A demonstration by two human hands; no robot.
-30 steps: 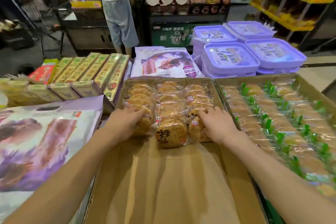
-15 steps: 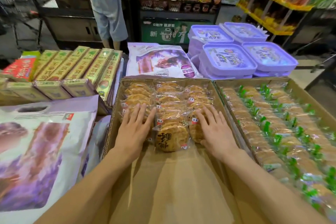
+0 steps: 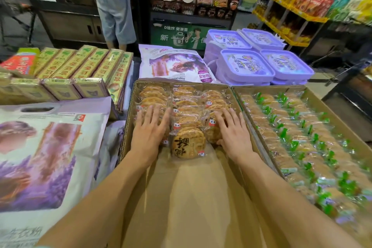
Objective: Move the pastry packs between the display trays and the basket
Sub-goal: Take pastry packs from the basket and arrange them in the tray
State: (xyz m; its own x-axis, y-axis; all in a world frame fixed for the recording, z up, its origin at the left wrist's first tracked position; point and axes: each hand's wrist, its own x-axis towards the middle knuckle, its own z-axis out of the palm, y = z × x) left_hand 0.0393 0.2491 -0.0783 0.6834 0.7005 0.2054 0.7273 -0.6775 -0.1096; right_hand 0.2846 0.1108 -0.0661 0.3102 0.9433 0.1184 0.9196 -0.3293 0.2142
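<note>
A cardboard display tray (image 3: pixel 128 127) holds three rows of clear-wrapped round pastry packs (image 3: pixel 186 106) at its far end. Its near half shows bare brown paper. My left hand (image 3: pixel 150 134) lies flat with straight fingers on the left row. Flat in the same way, my right hand (image 3: pixel 234 134) presses on the right row. Between my hands the front pack of the middle row (image 3: pixel 188 143) lies face up with black characters on it. A second tray (image 3: pixel 334 119) to the right is full of green-tagged pastry packs (image 3: pixel 291 141). No basket is in view.
Yellow-green boxes (image 3: pixel 86 70) stand at the left, purple bags (image 3: pixel 40 153) lie at the near left and behind the tray. Purple tubs (image 3: pixel 244 66) are stacked at the back right. A person (image 3: pixel 114 6) stands in the aisle beyond, by shelves of goods.
Both hands went from curled around the front packs to lying flat with fingers spread on the outer rows. The camera has come closer to the tray.
</note>
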